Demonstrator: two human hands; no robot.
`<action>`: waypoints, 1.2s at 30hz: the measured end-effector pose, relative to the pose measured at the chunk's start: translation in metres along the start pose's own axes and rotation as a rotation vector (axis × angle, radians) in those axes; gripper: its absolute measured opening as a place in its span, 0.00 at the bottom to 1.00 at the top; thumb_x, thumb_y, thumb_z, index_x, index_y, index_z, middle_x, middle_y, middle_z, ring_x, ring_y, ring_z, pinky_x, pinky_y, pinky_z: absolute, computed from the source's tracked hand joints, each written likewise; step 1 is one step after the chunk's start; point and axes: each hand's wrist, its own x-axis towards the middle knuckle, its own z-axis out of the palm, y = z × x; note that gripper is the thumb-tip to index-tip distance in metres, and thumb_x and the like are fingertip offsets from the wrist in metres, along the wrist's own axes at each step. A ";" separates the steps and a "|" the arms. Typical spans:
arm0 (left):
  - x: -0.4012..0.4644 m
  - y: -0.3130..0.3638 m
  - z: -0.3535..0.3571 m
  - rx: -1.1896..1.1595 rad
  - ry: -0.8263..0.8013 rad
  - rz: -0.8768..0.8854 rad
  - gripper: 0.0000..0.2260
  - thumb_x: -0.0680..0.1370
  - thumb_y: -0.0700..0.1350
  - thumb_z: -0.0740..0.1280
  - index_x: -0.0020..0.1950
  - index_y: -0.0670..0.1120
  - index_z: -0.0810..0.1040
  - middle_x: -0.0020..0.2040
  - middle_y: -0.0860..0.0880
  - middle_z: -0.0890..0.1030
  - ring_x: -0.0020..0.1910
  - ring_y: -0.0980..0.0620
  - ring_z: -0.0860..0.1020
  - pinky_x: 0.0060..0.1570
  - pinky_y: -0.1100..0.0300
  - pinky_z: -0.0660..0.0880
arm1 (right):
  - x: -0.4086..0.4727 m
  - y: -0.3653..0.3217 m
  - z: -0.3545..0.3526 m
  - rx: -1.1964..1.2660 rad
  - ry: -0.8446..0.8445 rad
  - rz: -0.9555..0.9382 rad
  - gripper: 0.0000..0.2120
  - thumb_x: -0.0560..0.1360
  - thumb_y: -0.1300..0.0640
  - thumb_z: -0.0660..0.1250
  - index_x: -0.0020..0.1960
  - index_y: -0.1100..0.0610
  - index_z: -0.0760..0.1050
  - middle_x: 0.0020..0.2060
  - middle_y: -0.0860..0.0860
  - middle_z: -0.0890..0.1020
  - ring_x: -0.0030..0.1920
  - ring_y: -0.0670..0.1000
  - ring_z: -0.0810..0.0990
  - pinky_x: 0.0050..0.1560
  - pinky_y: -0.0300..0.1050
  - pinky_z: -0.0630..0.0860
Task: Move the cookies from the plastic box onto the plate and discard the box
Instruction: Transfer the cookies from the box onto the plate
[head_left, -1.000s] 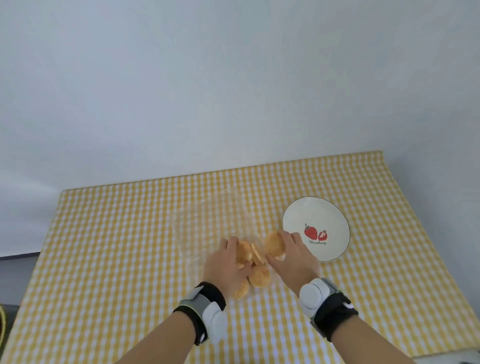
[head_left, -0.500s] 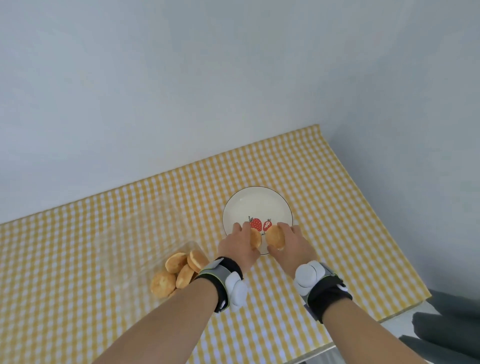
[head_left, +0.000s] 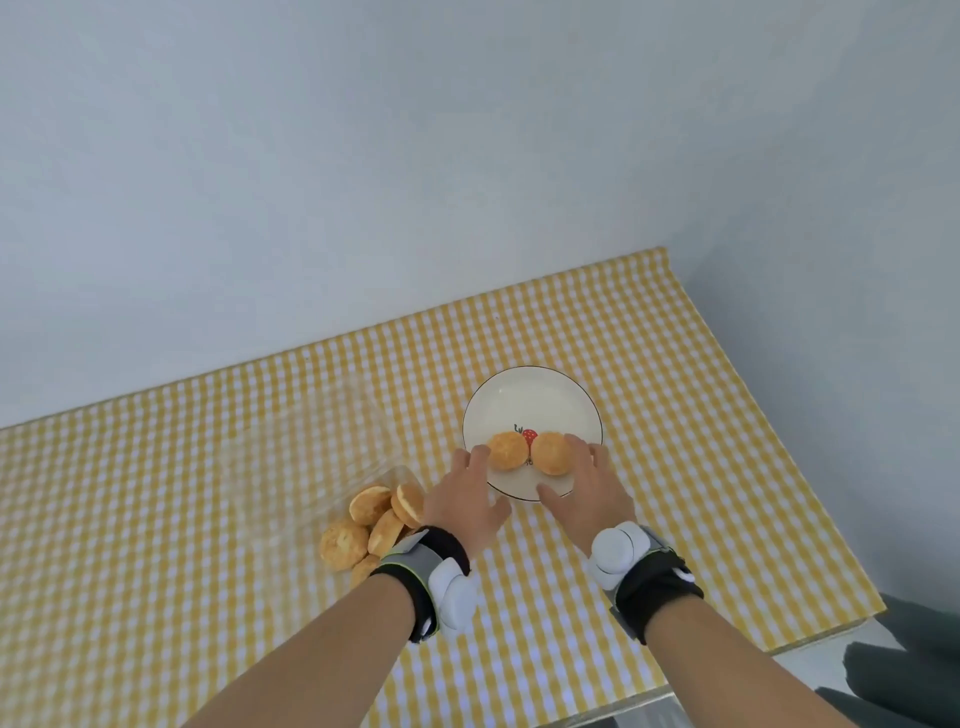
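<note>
A white plate with a strawberry print lies on the yellow checked table. Two round golden cookies rest side by side on its near half: one on the left, one on the right. My left hand hovers at the plate's near-left rim, fingers spread, fingertips just beside the left cookie. My right hand is over the near-right rim, fingers apart, touching or nearly touching the right cookie. A clear plastic box lies left of the plate with several cookies at its near end.
The table ends at a front edge on the lower right, with a grey floor and dark fabric beyond it. A pale wall runs behind and to the right of the table.
Both hands carried a cookie each from the box to the plate, set them down, and have spread their fingers off them. The view swung right.
</note>
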 end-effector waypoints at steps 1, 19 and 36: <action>-0.008 -0.007 -0.002 -0.022 0.019 -0.005 0.27 0.76 0.53 0.65 0.72 0.48 0.62 0.65 0.49 0.69 0.46 0.47 0.80 0.38 0.55 0.74 | -0.003 -0.003 0.003 0.013 0.022 -0.004 0.33 0.72 0.45 0.69 0.72 0.49 0.59 0.66 0.50 0.67 0.54 0.55 0.79 0.42 0.52 0.79; -0.071 -0.130 -0.014 -0.167 0.098 -0.252 0.23 0.73 0.55 0.66 0.67 0.53 0.69 0.54 0.52 0.77 0.55 0.49 0.75 0.53 0.57 0.72 | -0.036 -0.123 0.096 -0.258 -0.229 -0.338 0.18 0.76 0.47 0.61 0.64 0.48 0.67 0.56 0.49 0.73 0.53 0.53 0.77 0.45 0.49 0.77; -0.061 -0.117 -0.027 -0.226 0.259 -0.160 0.16 0.74 0.55 0.64 0.61 0.54 0.75 0.52 0.57 0.77 0.49 0.54 0.76 0.48 0.55 0.75 | -0.031 -0.127 0.065 -0.045 0.066 -0.309 0.12 0.75 0.47 0.65 0.56 0.50 0.76 0.49 0.45 0.77 0.42 0.51 0.80 0.39 0.48 0.78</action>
